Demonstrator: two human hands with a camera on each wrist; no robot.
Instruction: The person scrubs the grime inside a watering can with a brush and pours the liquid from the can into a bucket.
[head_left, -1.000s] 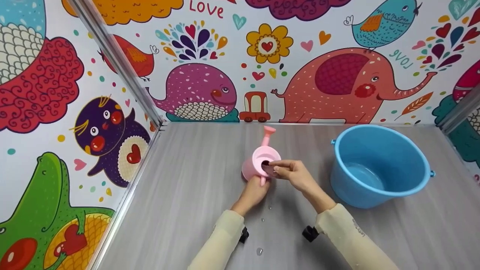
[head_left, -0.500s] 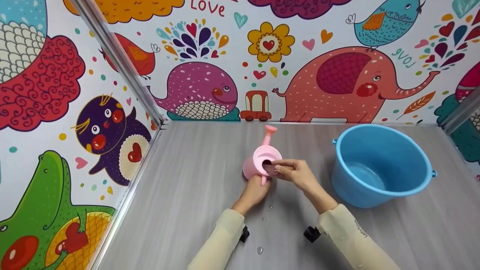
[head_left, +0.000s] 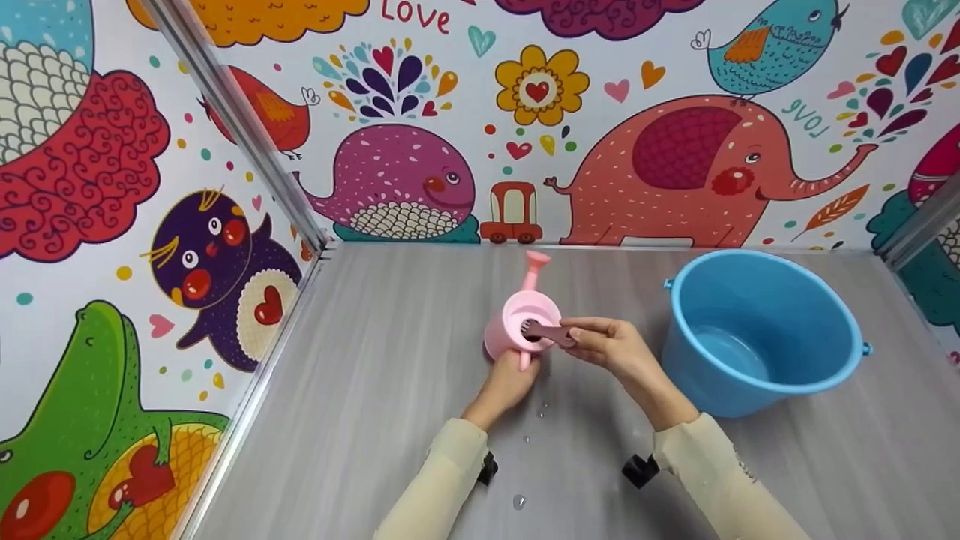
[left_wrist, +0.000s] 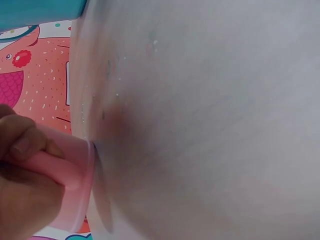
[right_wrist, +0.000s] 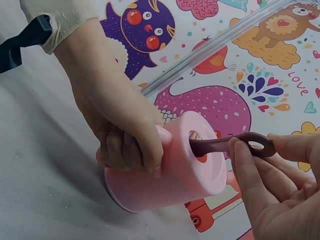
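At the grey tabletop (head_left: 360, 420), we could tip the pink watering can (head_left: 496, 339) if the brown tool (head_left: 553, 332), partly inside it and pinched in the right hand (head_left: 621, 354), snags under a tug while the left hand (head_left: 508, 384), its fingers curled round the handle (head_left: 524, 361), slackens.

From the head, the tabletop (head_left: 360, 390) is viewed from above, forward and down, with the printed wall (head_left: 585, 135) beyond. From the left wrist, the pink watering can (left_wrist: 75, 157) is seen close up, the scene turned on its side. From the right wrist, the can is faced near and aslant. Can, wall and tabletop are shared by all three; the blue bucket (head_left: 709, 394) by head and left wrist.
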